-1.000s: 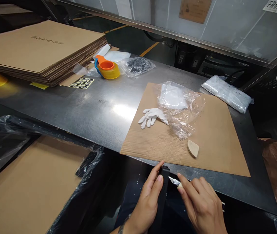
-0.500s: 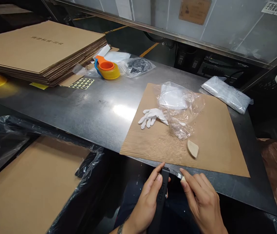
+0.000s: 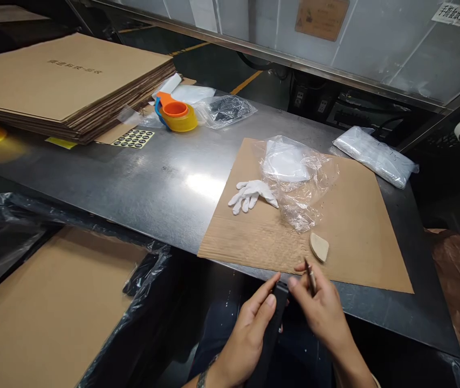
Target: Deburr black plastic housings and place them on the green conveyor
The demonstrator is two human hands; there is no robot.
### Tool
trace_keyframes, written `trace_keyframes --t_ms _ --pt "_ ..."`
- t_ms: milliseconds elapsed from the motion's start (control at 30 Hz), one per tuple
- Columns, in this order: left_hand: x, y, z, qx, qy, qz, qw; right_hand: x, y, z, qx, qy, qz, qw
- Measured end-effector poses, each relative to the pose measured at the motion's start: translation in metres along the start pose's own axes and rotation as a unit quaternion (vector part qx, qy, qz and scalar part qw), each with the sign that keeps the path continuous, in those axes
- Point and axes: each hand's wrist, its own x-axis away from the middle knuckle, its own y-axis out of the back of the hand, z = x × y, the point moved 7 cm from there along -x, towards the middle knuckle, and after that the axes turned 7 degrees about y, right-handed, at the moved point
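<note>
From where I stand, the left hand (image 3: 240, 342) has its fingers closed around a long, matte black bar-shaped part (image 3: 270, 331), thumb flat along the near face and index finger up by the top end. The part lies in front of the person's body, just off the near edge of the brushed metal bench (image 3: 160, 188), at about six o'clock from the wide tan cardboard sheet (image 3: 363, 231). The right hand (image 3: 324, 310) has its fingers gripping a slim, dark, pointed tool (image 3: 311, 281), its tip turned up towards twelve o'clock, with the thumb close by the part's top end; whether they touch, I can't tell. For fine work at that end, I'd say the left grip should be firm but well back from the tool's path, the wrists steady, and the strokes short, light and away from the left fingers. Too much force could gouge the black surface or let the point slip. A beige, wedge-shaped block (image 3: 319, 247) rests on the cardboard at about one o'clock from the part, and a white cloth glove (image 3: 254, 195) lies nearer eleven, beside a crumpled clear plastic bag (image 3: 300, 213).
</note>
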Motion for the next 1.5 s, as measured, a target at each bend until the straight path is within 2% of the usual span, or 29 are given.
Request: trace_keyframes --t_ms 100,200,367,533,633,733,800,867,933,1033,1100,1233,1333,1433,1500 --pt "-0.003 -0.003 0.0 0.038 0.02 0.011 0.999 -0.017 0.026 -0.009 0.089 -0.004 -0.083 0.993" --pt "-0.005 -0.001 -0.006 0.08 0.022 -0.016 0.996 -0.03 0.053 -0.024 0.195 -0.024 -0.112 0.974" --pt "-0.009 0.0 -0.014 0.134 0.039 -0.038 0.989 -0.042 0.103 -0.06 0.315 -0.072 -0.175 0.93" --pt "-0.015 -0.001 -0.016 0.161 0.047 -0.044 0.985 -0.052 0.12 -0.089 0.38 -0.046 -0.198 0.902" --pt "-0.017 -0.001 -0.021 0.175 0.036 -0.052 0.983 -0.053 0.119 -0.091 0.398 -0.024 -0.214 0.892" --pt "-0.017 -0.004 -0.028 0.18 0.019 -0.048 0.982 -0.045 0.113 -0.077 0.41 -0.004 -0.236 0.881" --pt "-0.018 -0.006 -0.031 0.183 0.015 -0.045 0.982 -0.035 0.102 -0.057 0.37 0.039 -0.234 0.898" --pt "-0.018 -0.007 -0.033 0.19 0.009 -0.044 0.981 -0.025 0.083 -0.035 0.271 0.1 -0.182 0.94" --pt "-0.019 -0.008 -0.037 0.203 -0.005 -0.045 0.978 -0.015 0.059 -0.012 0.162 0.161 -0.077 0.97" --pt "-0.018 -0.008 -0.042 0.229 -0.024 -0.048 0.972 0.001 0.026 0.019 0.075 0.25 0.07 0.963" --pt "-0.019 -0.007 -0.044 0.239 -0.03 -0.049 0.969 0.007 0.017 0.029 0.054 0.286 0.1 0.951" --pt "-0.022 -0.005 -0.043 0.256 -0.05 -0.049 0.964 0.003 0.026 0.025 0.044 0.265 0.015 0.963" --pt "-0.024 -0.005 -0.039 0.252 -0.059 -0.057 0.964 0.0 0.034 0.017 0.031 0.22 -0.017 0.975" --pt "-0.022 -0.001 -0.04 0.188 -0.075 -0.087 0.975 -0.005 0.045 0.01 0.022 0.17 -0.053 0.984" --pt "-0.02 0.002 -0.044 0.139 -0.106 -0.103 0.979 -0.009 0.051 0.007 0.027 0.15 -0.056 0.987"
